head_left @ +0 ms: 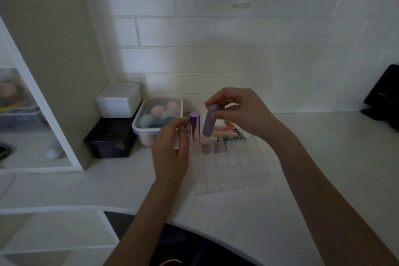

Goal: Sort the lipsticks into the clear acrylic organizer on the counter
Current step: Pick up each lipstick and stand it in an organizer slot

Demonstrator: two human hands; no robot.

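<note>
Pinching a lilac lipstick (209, 122) by its top, the right hand (239, 110) holds it over the clear organizer (228, 166) on the counter (323, 147). Left hand (170, 153) grips a shiny purple lipstick (195, 128) standing upright at the organizer's back-left corner, few more tubes already in the back slots.

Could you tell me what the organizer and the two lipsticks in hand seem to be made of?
Organizer: clear hard plastic, probably acrylic; the counter shows through. Left-hand lipstick: shiny metallic purple case with bright reflections, metal or metallised plastic. Right-hand lipstick: matte lilac, likely plastic.
</note>
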